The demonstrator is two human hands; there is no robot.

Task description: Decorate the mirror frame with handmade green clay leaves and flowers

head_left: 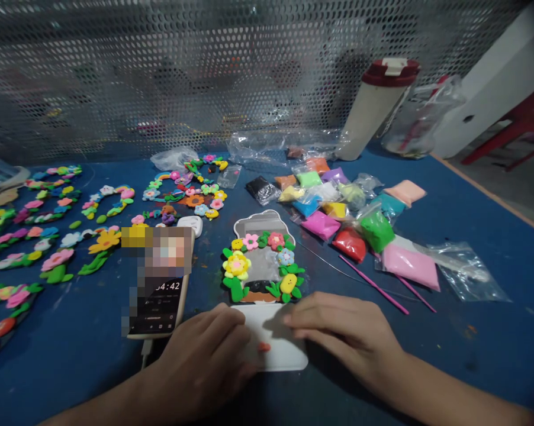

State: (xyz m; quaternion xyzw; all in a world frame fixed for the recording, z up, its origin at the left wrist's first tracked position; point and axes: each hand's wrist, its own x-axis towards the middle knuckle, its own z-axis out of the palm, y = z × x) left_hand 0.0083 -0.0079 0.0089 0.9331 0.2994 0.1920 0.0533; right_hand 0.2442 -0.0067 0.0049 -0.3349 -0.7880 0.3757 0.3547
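Floral mirror: A glass mirror with a white scalloped rim (263, 263), ringed with molded clay flowers and leaves, lies on a blue tabletop (320, 390) directly before the person, between phone and clay packets.
Clay trim: A large yellow flower (236, 265), pink and coral blooms, a pale blue flower (286, 258) and a smiling yellow figure (289, 283) line the sides and cross the glass; the decoration looks well advanced.
Bare stretches: Glass and rim above the upper flower row carry no clay. Whether the orange-brown band along the bottom is clay or reflection cannot be told.
White panel: A smooth white plastic panel (278, 332) adjoins the mirror's lower edge, bearing one small orange-red lump (264, 347) and otherwise undecorated where visible.
Left hand: The left hand (209, 343) rests over the panel's left side, fingers curled close together; what they may pinch is hidden.
Right hand: The right hand (351, 325) reaches over the panel's right edge, fingers together, thumb just below; whether anything is pinched cannot be told.
Clay packets: Bright clay in clear packets (321, 225) lies to the right, beside slim pink sticks (373, 284).
Phone: A lit smartphone in a pale case (158, 305) lies beside the left hand.
Other floral pieces: Clay-trimmed rings and strips (56, 260) spread across the far left.
Backdrop: A pale tumbler with a dark red lid (380, 106) leans before a perforated metal screen (160, 77).
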